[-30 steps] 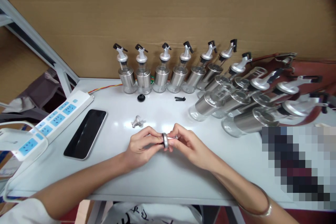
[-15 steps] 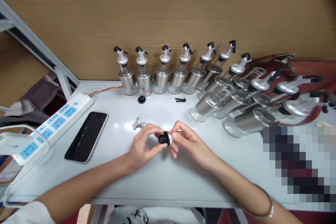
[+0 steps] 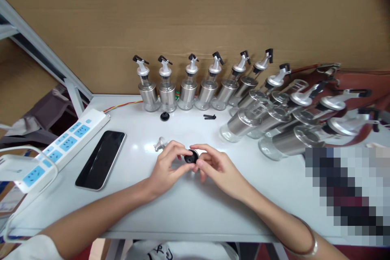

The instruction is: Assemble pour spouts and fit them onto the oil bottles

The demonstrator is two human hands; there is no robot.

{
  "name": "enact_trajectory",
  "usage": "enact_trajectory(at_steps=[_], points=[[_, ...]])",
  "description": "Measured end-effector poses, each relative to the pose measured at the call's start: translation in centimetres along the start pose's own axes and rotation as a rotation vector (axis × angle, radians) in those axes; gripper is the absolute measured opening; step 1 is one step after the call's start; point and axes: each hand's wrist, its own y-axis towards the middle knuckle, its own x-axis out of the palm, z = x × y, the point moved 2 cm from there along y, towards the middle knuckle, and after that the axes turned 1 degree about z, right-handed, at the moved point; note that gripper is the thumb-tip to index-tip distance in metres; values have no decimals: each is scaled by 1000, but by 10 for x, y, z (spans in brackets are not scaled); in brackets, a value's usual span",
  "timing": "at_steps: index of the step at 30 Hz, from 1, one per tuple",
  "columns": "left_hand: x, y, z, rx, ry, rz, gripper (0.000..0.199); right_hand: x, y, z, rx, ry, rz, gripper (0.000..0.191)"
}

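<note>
Between both hands, above the middle of the table, is a black stopper with a silver rim [image 3: 190, 157]. My left hand [image 3: 168, 166] pinches it from the left with thumb and fingers. From the right, my right hand [image 3: 217, 167] grips the same stopper, its thumb at the lower edge. A small silver spout piece [image 3: 159, 144] lies just behind my left hand. Farther back sit another black stopper [image 3: 165, 116] and a small black lever part [image 3: 209, 117], both on the table.
Several glass-and-steel oil bottles [image 3: 168, 93] with pourer tops line the back and right. A smartphone [image 3: 101, 160] and a white power strip [image 3: 62, 146] lie at the left. Cardboard [image 3: 189, 16] stands behind, and a brown bag [image 3: 359, 83] is at the far right.
The stopper has turned so its black face points more toward me. My right hand's fingers have moved left, closer around it.
</note>
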Motion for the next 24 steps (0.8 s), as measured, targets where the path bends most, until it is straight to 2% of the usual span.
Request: enact_trajectory(at_steps=[2,5,10,14,24], points=[[0,0,2,21,-17,-44,13,3,0,2,6,110,-38,38],[1,-2,2,6,-69,-108,20,3,1,4,0,152,6,33],[3,-2,-3,-179,-168,-123,22,0,2,5,-48,151,6,31],[4,1,-3,-251,-201,-172,19,0,2,1,-77,115,-5,28],[2,2,1,-194,-125,-187,26,-2,-1,-3,-106,31,-1,29]])
